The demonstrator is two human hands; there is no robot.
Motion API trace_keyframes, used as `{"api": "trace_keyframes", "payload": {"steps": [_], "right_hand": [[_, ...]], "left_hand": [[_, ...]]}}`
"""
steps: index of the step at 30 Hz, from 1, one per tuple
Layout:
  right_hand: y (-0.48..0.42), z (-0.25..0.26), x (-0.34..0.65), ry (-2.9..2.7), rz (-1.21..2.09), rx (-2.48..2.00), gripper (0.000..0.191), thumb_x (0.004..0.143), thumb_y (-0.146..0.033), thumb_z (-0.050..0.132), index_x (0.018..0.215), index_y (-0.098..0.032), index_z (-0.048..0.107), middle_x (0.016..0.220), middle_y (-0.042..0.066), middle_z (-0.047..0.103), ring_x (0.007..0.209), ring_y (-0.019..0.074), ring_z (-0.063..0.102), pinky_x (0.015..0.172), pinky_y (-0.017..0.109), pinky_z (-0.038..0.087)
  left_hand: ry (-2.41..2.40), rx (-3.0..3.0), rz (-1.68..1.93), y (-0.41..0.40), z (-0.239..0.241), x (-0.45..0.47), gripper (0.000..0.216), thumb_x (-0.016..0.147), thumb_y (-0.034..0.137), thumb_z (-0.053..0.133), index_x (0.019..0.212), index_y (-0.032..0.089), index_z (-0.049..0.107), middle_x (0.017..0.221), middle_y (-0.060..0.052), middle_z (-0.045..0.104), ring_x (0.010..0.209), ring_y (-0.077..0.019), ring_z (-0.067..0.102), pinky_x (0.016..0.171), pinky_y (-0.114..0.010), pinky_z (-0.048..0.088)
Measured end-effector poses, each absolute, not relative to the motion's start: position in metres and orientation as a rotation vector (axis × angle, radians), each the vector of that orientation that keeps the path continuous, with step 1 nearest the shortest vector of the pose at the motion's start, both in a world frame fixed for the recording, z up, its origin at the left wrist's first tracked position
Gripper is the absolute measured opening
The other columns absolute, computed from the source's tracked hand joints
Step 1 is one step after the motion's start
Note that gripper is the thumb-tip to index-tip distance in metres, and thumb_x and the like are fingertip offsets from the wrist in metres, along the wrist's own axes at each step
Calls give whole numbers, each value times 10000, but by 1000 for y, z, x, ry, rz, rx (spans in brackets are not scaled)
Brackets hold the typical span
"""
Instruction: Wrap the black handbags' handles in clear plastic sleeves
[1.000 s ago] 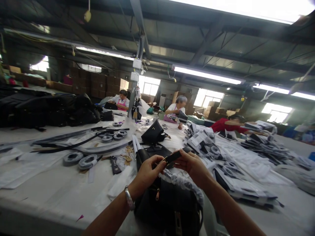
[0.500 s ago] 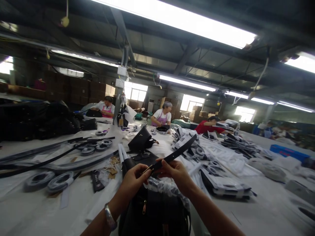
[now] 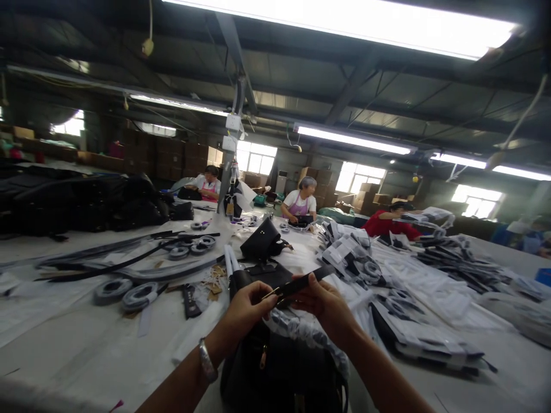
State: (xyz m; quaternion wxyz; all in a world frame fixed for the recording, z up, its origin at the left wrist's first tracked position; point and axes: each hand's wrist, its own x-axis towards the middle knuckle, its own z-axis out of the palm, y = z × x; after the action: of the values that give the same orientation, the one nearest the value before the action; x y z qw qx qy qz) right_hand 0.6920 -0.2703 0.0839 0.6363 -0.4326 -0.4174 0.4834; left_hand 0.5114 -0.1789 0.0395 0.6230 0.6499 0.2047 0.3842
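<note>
A black strap [image 3: 297, 285] with a gold-coloured metal piece at its left end stretches between my hands. My left hand [image 3: 247, 310] pinches it at the metal end. Farther along, my right hand [image 3: 325, 304] grips the strap with thumb and fingers, and its free end points up to the right. Below both hands stands a black bag [image 3: 282, 367] with a gold zipper pull [image 3: 263, 358] and clear plastic wrap [image 3: 297, 327] across its top. The bag's raised black flap [image 3: 262, 238] shows behind the hands.
Coiled wrapped straps [image 3: 140, 296] and long black straps [image 3: 107, 267] lie on the white table to the left. Black bags [image 3: 86, 201] are heaped farther left. Wrapped parts [image 3: 430, 335] are piled right. Several co-workers, one in a red top [image 3: 387, 223], sit across the table.
The view has swung left, so the scene sits farther right. My right hand has slid toward the strap's free end, and the strap lies flatter.
</note>
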Motion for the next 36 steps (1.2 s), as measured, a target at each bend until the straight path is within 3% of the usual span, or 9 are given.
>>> {"api": "trace_keyframes", "payload": {"steps": [9,18,30,36], "right_hand": [[-265,79,696,-857,1274,-866,337,916,-434,591,1024,-138,712,1021,112,759,923,202,716,799,293,553],[-272,79,678,-1116,1019,-1032,406,774,-365,781,1119,-170,694,1081,103,742,991,236,686,887,348,511],[-273,86,667,-771,1115,-973,302,741,-310,806,987,-160,717,1014,92,762,859,197,732,702,256,592],[-272,87,660,-728,995,-977,279,766,-313,788,984,-161,701,998,105,765,816,178,729,698,256,592]], "left_hand": [[444,1394,901,-184,36,512,299,812,427,704,897,158,601,709,32,532,585,-81,474,553,-190,377],[451,1504,905,-185,40,506,308,821,444,691,903,156,618,713,26,556,620,-102,512,575,-205,384],[217,1173,770,-177,37,501,286,801,395,728,862,150,592,694,39,483,572,-65,415,516,-167,320],[305,1443,860,-172,33,494,303,817,428,706,910,155,615,681,42,492,571,-75,425,530,-185,326]]}}
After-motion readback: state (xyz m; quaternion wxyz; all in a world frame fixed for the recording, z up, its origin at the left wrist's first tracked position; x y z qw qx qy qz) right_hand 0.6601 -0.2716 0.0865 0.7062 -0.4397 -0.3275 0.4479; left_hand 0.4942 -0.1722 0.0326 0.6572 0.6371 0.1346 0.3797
